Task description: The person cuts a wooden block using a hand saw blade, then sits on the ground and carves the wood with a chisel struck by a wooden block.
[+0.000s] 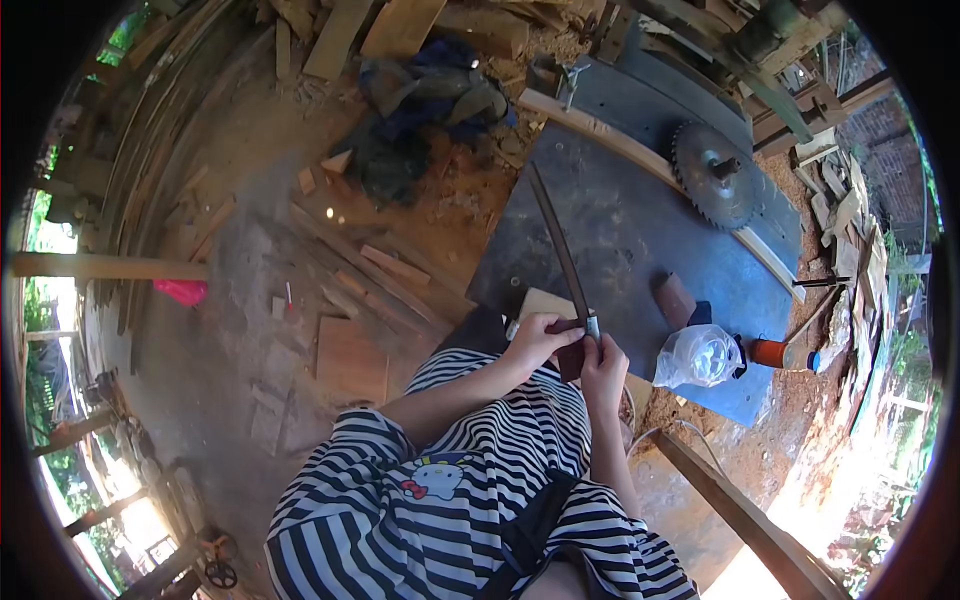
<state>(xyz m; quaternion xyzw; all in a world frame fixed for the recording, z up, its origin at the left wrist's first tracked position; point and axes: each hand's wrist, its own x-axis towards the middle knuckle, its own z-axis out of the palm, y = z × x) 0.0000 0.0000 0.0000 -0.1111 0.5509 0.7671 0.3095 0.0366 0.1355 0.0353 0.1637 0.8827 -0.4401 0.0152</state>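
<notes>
A long, thin dark strip, like a blade (555, 231), slants up from my hands over a grey metal table (510, 230), with a small silver fitting (591, 327) at its lower end. My left hand (532, 348) pinches a dark brown piece (569, 363) beside that end. My right hand (605, 372) is closed round the lower end, just below the fitting, its grip partly hidden. Behind my left hand is a pale block (542, 304). To the right lie a reddish-brown piece (672, 298), a clear plastic bag (700, 355) and an orange spool (772, 354).
A toothed circular saw blade (700, 180) stands by a wooden rail (590, 130) along the table's back. Dark cloths (420, 110) and loose boards (352, 360) lie on the dirt floor. A post (730, 500) slants at lower right; scrap wood (845, 220) is piled beyond the table.
</notes>
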